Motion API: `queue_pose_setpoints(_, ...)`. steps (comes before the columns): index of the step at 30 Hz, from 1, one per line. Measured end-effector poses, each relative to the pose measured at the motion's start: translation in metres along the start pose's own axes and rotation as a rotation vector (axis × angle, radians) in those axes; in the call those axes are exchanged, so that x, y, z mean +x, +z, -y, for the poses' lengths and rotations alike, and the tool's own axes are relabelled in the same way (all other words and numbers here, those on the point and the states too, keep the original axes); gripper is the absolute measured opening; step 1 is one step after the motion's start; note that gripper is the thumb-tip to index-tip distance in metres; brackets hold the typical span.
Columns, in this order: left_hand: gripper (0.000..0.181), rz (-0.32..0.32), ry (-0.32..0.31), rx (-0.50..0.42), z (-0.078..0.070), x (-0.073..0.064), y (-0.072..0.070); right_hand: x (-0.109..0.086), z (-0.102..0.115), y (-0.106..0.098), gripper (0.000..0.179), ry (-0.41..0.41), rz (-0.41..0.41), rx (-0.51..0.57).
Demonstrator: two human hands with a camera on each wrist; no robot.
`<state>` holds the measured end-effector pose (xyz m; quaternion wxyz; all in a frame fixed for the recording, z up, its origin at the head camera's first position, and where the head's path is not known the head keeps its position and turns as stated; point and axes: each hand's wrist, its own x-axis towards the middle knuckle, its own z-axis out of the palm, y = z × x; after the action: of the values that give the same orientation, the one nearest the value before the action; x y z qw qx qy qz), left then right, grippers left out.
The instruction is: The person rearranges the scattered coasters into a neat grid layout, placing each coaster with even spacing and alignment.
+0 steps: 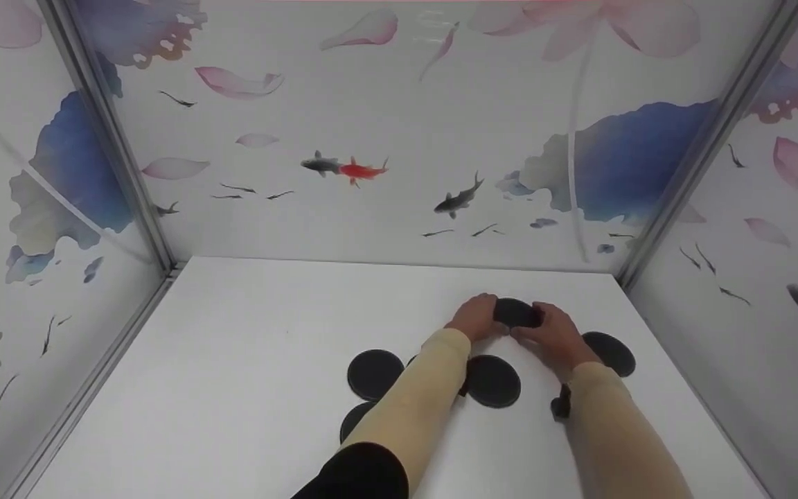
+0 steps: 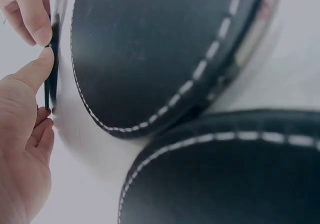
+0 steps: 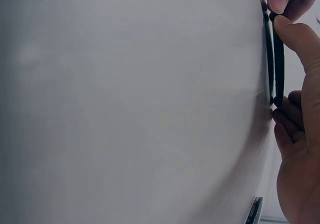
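At the far side of the white table, both hands hold a black round coaster (image 1: 517,313) from opposite edges. My left hand (image 1: 474,317) grips its left rim, and my right hand (image 1: 555,336) grips its right rim. In the right wrist view the held coaster (image 3: 279,63) appears edge-on, just over a second thin black disc (image 3: 270,58); whether they touch along their length I cannot tell. Close to the left wrist camera are two more black coasters with white stitching, one upper (image 2: 155,48) and one lower (image 2: 225,179).
Nearer me on the white table (image 1: 233,388) lie several coasters: one at left (image 1: 376,375), one between the forearms (image 1: 493,381), one right of the right hand (image 1: 609,353). The right sleeve partly covers a small dark object (image 1: 560,405). Printed panels (image 1: 385,229) enclose the table.
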<state>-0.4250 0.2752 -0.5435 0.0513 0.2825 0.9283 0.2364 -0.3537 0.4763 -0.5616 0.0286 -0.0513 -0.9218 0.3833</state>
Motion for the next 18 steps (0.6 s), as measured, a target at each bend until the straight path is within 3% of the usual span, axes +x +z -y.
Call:
queue_pose_setpoints(10,0.067,-0.042,0.025,-0.101,0.012,-0.01,-0.024,0.004,0.019,0.0,0.108,-0.045,-0.004,-0.063)
queue_pose_setpoints(18,0.068,-0.049,0.071,-0.067,0.022,-0.025,-0.033,-0.007,0.031,0.006,0.106,-0.141,-0.053,-0.049)
